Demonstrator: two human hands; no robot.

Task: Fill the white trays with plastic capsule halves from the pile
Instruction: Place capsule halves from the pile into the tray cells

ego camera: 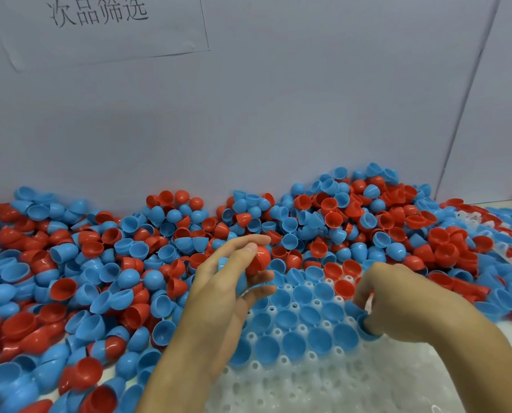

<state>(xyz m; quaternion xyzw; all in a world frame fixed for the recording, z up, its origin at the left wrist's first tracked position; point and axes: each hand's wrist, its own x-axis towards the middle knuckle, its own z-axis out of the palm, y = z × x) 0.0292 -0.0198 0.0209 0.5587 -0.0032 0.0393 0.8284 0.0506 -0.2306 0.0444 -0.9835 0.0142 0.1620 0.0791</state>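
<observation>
A big pile of red and blue capsule halves (165,234) covers the table along the wall. In front lies a white tray (323,380) with round pockets; its far rows hold several blue halves (295,342) open side up, and one red half (344,288). My left hand (233,281) hovers over the tray's left edge, gripping a red half (259,259) between thumb and fingers with blue halves tucked in the palm. My right hand (397,302) pinches a blue half (365,324) at the tray's right side, right at a pocket.
A grey wall (278,114) with a taped paper sign (99,13) rises right behind the pile. Another white tray (469,217) lies partly buried in halves at the far right. The near rows of the front tray show bare pockets.
</observation>
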